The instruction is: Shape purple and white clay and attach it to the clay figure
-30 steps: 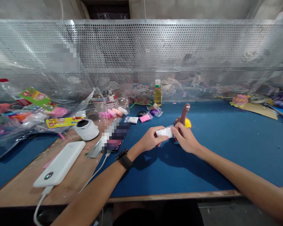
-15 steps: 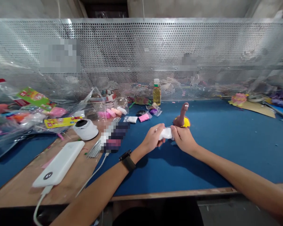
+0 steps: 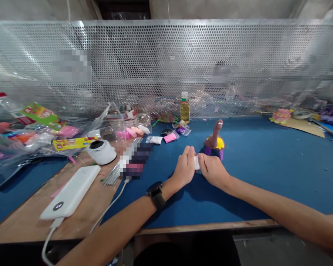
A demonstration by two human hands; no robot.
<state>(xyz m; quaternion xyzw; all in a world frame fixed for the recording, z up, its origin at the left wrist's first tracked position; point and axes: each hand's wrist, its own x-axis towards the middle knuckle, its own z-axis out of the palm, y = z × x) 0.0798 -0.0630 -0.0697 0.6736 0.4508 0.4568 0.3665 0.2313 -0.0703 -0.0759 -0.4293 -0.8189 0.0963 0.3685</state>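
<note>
A small packet of white clay is pinched between my two hands, most of it hidden by the fingers. My left hand, with a dark watch on its wrist, closes on the packet's left end. On its right end, my right hand grips with curled fingers, thumb toward the packet. Just behind the hands stands a long-necked clay figure with a brown neck, a yellow patch on its body and purple legs. More clay packets, white, pink and purple, lie farther back on the blue tabletop.
A bottle of yellow liquid stands near the perforated metal screen. To the left are a white power bank with a cable, a white roll-like object, thin wires and plastic bags. Cardboard lies far right.
Both hands have closed further over the white clay packet, so less of it shows. My left hand has turned with its fingers upward. The figure's purple legs are now visible.
</note>
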